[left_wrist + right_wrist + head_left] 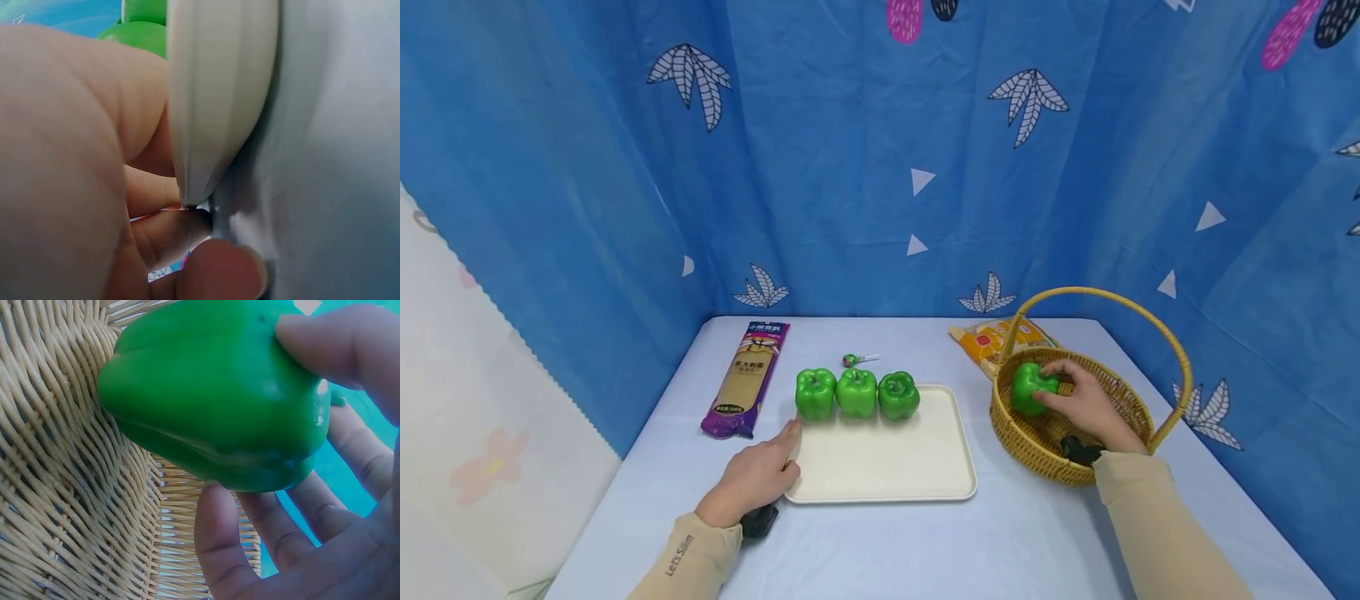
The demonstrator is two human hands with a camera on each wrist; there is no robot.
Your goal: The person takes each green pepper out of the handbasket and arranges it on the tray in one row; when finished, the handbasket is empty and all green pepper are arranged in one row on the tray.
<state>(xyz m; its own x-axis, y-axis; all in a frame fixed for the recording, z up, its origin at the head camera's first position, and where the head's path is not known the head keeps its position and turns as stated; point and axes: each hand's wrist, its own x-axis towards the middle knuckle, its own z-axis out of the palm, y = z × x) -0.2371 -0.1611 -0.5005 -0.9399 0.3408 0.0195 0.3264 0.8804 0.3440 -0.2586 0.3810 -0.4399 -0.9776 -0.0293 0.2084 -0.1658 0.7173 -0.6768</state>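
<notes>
Inside the wicker basket point(1033, 457), my right hand point(1088, 407) grips a green bell pepper point(1024, 388). In the right wrist view the thumb point(337, 347) presses one side of that pepper and the fingers curl around its other side, close to the woven wall. My left hand point(758, 473) is at the left edge of a cream tray point(880, 467), its thumb and fingers around the rim, as the left wrist view shows up close. Three more green bell peppers point(857, 393) stand in a row along the tray's far side.
A purple pasta packet point(743, 379) lies left of the tray. Behind the peppers is a small green lollipop point(851, 361). An orange and yellow bag point(988, 340) lies behind the basket, whose tall handle point(1172, 333) arches over my right hand. Blue curtain point(865, 208) borders the table.
</notes>
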